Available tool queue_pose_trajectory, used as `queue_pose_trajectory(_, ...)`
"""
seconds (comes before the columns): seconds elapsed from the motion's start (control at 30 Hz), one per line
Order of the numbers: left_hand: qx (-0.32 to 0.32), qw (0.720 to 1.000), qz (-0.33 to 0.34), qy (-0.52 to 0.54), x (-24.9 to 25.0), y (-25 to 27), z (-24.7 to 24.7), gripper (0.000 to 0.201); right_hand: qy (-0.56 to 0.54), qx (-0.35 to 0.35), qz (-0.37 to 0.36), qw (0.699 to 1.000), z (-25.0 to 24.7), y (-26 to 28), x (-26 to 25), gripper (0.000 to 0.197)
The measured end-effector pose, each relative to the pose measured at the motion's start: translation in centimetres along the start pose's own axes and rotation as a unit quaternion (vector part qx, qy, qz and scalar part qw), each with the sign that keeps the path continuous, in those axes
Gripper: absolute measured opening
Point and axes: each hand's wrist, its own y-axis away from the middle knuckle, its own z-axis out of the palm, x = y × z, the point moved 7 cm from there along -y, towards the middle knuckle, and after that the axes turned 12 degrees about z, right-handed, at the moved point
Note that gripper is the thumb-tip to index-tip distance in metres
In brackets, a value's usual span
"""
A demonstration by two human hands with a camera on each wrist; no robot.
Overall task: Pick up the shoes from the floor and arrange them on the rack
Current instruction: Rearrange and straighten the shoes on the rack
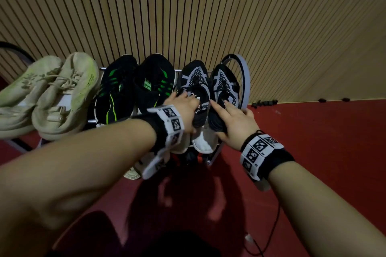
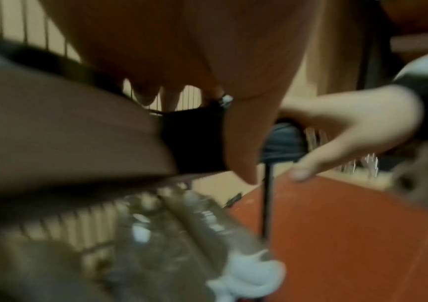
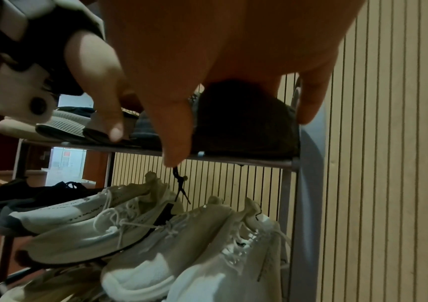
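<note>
A black-and-grey pair stands at the right end of the rack's (image 1: 246, 81) top shelf, toes to the wall. My left hand (image 1: 186, 108) grips the heel of the left shoe (image 1: 193, 81), fingers over its collar. My right hand (image 1: 234, 119) holds the heel of the right shoe (image 1: 224, 83). In the right wrist view its thumb (image 3: 176, 143) and little finger (image 3: 308, 102) flank that dark heel (image 3: 246, 122) above the front bar (image 3: 233, 160). The left wrist view is blurred; it shows a black heel (image 2: 195, 139) and my right hand (image 2: 350, 126).
A cream pair (image 1: 52, 94) and a black-and-green pair (image 1: 133, 87) fill the rest of the top shelf. White shoes (image 3: 130, 224) lie on the lower shelf. The slatted wall (image 1: 208, 6) stands right behind. Red floor (image 1: 313, 142) carries a black cable (image 1: 273, 225).
</note>
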Motion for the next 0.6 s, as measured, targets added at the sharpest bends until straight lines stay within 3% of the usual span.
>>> queue_pose_trajectory(0.07,-0.032,0.999,0.0,-0.037,-1.2,0.0,-0.3,0.101,-0.004,-0.008,0.026,1.0,0.0,0.1,-0.1,0.099)
queue_pose_trajectory(0.17,-0.023,0.997,0.035,-0.071,-1.4,-0.9,-0.9,0.105,-0.021,-0.026,0.053,0.998,0.1,-0.1,0.0,0.105)
queue_pose_trajectory(0.3,-0.041,0.993,0.097,-0.056,-1.0,-1.3,-0.9,0.097,-0.072,-0.056,0.032,0.995,0.8,-0.7,-0.2,0.092)
queue_pose_trajectory(0.6,-0.033,0.996,0.07,-0.037,-0.5,0.0,0.2,0.085,-0.099,-0.001,-0.032,0.995,1.0,1.2,0.4,0.072)
